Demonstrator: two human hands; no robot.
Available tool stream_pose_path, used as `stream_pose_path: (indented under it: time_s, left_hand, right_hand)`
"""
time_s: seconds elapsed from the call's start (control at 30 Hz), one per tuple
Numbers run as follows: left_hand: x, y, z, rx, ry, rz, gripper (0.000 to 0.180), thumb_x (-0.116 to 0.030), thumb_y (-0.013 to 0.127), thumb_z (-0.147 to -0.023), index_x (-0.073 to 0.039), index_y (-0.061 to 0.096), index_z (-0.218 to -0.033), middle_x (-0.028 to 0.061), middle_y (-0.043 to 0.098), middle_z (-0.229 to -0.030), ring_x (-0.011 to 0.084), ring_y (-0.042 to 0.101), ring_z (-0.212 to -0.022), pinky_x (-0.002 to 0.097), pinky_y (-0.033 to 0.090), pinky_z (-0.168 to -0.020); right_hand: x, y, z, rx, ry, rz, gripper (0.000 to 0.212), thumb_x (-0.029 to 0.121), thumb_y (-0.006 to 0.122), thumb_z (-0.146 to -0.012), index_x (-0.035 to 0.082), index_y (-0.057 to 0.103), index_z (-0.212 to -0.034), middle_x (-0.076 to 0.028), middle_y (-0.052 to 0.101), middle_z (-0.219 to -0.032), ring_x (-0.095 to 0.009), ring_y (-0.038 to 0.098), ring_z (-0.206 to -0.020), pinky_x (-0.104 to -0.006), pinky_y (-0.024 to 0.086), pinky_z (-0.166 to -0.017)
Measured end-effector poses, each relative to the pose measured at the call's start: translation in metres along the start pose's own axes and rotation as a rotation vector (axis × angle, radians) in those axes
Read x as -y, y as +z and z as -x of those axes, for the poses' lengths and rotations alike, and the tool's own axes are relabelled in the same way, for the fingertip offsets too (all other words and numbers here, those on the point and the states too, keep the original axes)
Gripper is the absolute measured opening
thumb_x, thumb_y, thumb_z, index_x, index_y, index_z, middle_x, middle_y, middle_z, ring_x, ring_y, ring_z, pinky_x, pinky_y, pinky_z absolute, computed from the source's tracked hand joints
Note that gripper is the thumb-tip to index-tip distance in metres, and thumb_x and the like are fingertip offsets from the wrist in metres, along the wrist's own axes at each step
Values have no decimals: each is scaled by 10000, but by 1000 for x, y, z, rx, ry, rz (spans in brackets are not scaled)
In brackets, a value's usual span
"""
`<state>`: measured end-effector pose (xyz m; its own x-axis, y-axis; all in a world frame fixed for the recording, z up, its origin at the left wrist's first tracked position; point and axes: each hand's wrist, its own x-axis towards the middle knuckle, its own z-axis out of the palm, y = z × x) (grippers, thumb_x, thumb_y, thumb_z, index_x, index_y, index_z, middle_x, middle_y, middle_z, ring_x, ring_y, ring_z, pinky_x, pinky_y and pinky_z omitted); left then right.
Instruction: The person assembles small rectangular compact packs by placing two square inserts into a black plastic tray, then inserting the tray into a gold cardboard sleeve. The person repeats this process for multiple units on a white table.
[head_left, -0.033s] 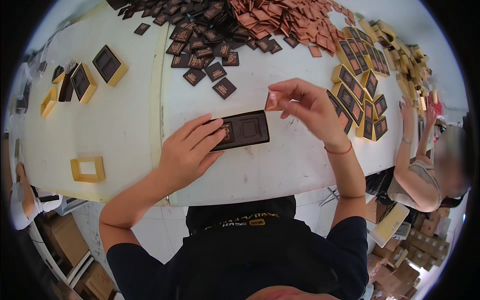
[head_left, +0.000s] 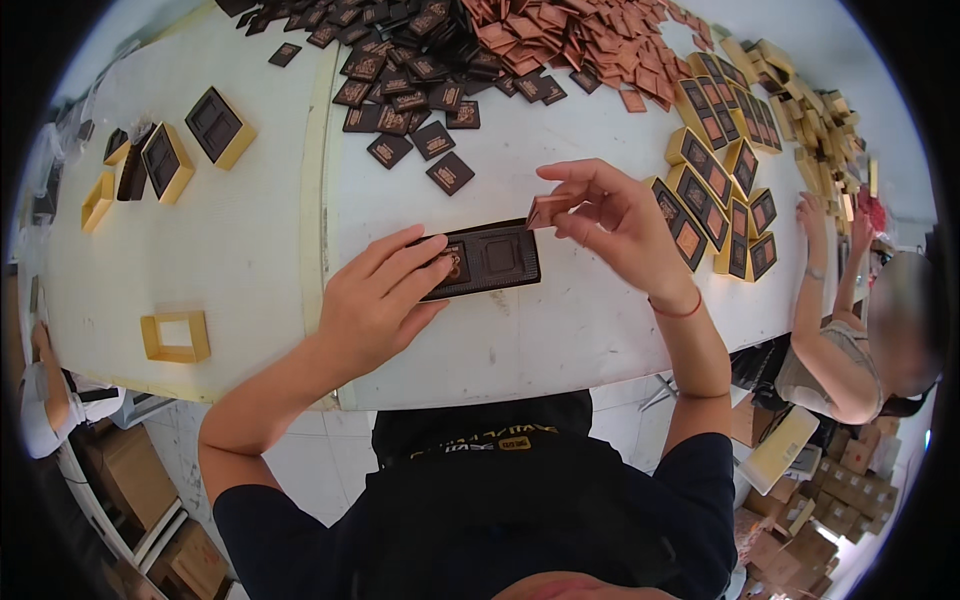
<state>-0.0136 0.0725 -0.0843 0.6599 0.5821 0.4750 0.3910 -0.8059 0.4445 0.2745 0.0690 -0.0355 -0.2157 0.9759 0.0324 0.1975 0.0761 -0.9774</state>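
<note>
In front of me lies a long black box with square recesses. Its right recess holds nothing. A dark-brown square packet with a gold print sits left of that recess, partly under my fingers. My left hand grips the box's left end, fingers over the top and thumb along the near edge. Above the box's far right corner, my right hand pinches a copper-coloured square packet, tilted on edge.
Dark packets and copper packets lie heaped at the far side. Filled gold-sided boxes stand right. At left are a gold frame and gold-sided boxes with dark trays. Another person's arms reach in at far right.
The copper packet has tipped over and come slightly lower, nearer the box's right end. My left hand and the box have hardly moved.
</note>
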Motion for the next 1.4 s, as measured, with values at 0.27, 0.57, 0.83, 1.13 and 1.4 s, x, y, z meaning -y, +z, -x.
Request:
stream_pose_path:
  time_s: [0.27,0.57,0.83,1.13,1.4]
  left_hand:
    - [1,0,1,7,-13,-6,522,-57,857,-630,-57,664,-1115,96,665,-1223,336,623,-1148,377,561,-888]
    - [3,5,8,-41,-60,83,635,-54,863,-672,-59,549,-1224,148,632,-1262,343,630,-1147,377,565,-885]
    - [6,7,8,-47,-49,86,722,-66,874,-678,-74,481,-1284,167,601,-1287,333,640,-1135,373,570,-871]
    - [2,1,4,19,-25,22,557,-58,863,-658,-107,649,-1169,110,621,-1260,331,626,-1169,375,575,-878]
    - [2,1,3,17,-26,37,523,-52,857,-646,-109,686,-1137,99,636,-1232,343,614,-1198,386,575,-898]
  right_hand:
    - [-23,22,28,0,-442,587,430,-112,693,-661,142,767,-1000,-102,624,-1256,-317,591,-1111,-386,506,-899]
    - [-26,16,44,-28,-425,580,521,-77,695,-712,76,697,-1209,-120,634,-1193,-267,603,-1014,-335,498,-839]
    - [-14,27,27,0,-205,609,419,85,807,-790,46,662,-1181,-102,605,-1091,-242,611,-944,-302,507,-785]
    - [12,16,16,52,52,79,330,-110,551,-922,36,642,-1204,-57,610,-1026,-175,644,-867,-335,546,-768]
    - [21,24,-11,440,-220,597,329,-80,633,-841,70,641,-1134,-101,621,-974,-296,603,-898,-374,520,-766]
